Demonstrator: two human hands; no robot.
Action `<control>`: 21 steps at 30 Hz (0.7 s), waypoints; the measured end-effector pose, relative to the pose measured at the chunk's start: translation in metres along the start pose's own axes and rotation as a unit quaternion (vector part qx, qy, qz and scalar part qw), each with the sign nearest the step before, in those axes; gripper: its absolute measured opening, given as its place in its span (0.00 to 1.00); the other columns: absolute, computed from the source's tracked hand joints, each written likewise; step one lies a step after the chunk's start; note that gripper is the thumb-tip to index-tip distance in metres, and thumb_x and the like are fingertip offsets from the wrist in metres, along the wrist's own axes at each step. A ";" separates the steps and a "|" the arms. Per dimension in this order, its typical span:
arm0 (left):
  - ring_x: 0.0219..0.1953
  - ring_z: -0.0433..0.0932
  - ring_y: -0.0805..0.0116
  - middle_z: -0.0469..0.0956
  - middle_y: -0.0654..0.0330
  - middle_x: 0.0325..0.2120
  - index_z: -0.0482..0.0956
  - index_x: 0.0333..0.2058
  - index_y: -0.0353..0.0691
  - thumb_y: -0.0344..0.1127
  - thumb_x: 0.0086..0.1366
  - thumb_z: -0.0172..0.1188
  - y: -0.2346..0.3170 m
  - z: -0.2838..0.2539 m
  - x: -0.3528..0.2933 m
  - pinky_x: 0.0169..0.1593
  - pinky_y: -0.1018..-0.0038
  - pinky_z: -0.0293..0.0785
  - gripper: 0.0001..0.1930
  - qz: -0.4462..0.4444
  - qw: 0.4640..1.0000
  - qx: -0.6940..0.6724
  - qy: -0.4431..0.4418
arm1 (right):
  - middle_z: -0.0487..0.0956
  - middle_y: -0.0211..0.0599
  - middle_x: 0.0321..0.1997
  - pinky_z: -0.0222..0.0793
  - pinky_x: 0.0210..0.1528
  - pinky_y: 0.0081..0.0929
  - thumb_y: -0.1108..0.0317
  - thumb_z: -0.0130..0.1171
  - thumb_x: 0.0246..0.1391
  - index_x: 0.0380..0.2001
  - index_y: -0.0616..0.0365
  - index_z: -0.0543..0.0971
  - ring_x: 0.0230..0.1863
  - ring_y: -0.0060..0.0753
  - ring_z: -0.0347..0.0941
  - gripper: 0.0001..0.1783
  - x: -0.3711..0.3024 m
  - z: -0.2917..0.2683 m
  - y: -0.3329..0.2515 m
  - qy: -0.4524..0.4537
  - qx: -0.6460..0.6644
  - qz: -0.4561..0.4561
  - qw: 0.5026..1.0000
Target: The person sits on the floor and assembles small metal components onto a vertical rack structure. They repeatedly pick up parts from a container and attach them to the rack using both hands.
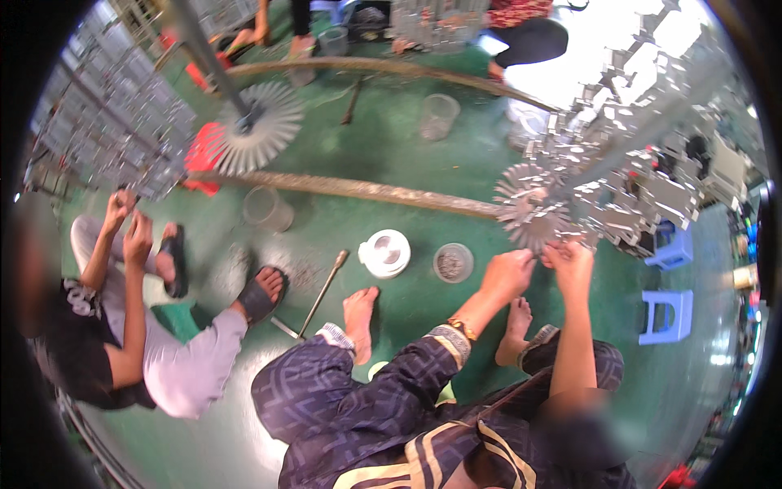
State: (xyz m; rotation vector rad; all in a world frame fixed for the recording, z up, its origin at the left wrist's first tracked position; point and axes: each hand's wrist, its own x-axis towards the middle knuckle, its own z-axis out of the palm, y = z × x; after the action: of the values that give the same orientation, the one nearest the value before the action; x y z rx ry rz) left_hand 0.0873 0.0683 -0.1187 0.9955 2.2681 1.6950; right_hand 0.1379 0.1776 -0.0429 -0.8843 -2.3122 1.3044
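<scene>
My left hand (507,275) and my right hand (570,262) are raised close together at the lower edge of a round metal disc with radiating fins (533,208). The fingers of both are pinched; whatever lies between them is too small to make out. Beside the disc, a rack hung with many shiny metal plates (643,191) rises on a slanting pole. On the floor to the left of my left hand is a clear plastic tub (453,263) holding small grey parts. A white round container (385,253) sits beside it.
A long bar (358,190) crosses the floor ahead. A T-handled metal tool (322,295) lies left of my foot. An empty-looking clear bucket (268,209) stands farther left. At left, a co-worker's hands (130,224) work at another rack (106,122). Blue stools (666,316) are at right.
</scene>
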 end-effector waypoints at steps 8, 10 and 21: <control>0.29 0.76 0.51 0.76 0.49 0.20 0.77 0.17 0.34 0.30 0.42 0.53 -0.042 -0.040 -0.010 0.30 0.63 0.72 0.06 0.016 0.949 0.051 -0.310 | 0.77 0.38 0.22 0.71 0.23 0.15 0.80 0.60 0.44 0.26 0.73 0.74 0.21 0.22 0.74 0.06 -0.001 -0.004 0.000 0.005 0.034 0.003 0.999; 0.16 0.76 0.63 0.75 0.55 0.11 0.76 0.13 0.37 0.28 0.42 0.52 -0.061 -0.052 -0.017 0.20 0.69 0.70 0.06 -0.150 0.826 0.149 -0.523 | 0.77 0.38 0.22 0.71 0.23 0.15 0.80 0.60 0.45 0.26 0.73 0.74 0.21 0.22 0.74 0.06 0.000 -0.002 0.000 -0.002 0.037 0.009 0.999; 0.34 0.77 0.65 0.78 0.56 0.28 0.81 0.29 0.42 0.39 0.45 0.62 -0.215 -0.115 -0.124 0.35 0.68 0.71 0.11 -0.539 0.700 0.240 -0.403 | 0.76 0.39 0.22 0.72 0.24 0.16 0.78 0.60 0.45 0.27 0.73 0.74 0.21 0.23 0.74 0.07 0.006 -0.002 0.002 0.007 0.054 0.033 0.998</control>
State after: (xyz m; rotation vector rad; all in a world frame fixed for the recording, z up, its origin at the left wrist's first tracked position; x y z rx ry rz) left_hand 0.0373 -0.1272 -0.3032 0.1613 1.9021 0.0983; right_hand 0.1348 0.1837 -0.0440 -0.9389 -2.1949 1.4319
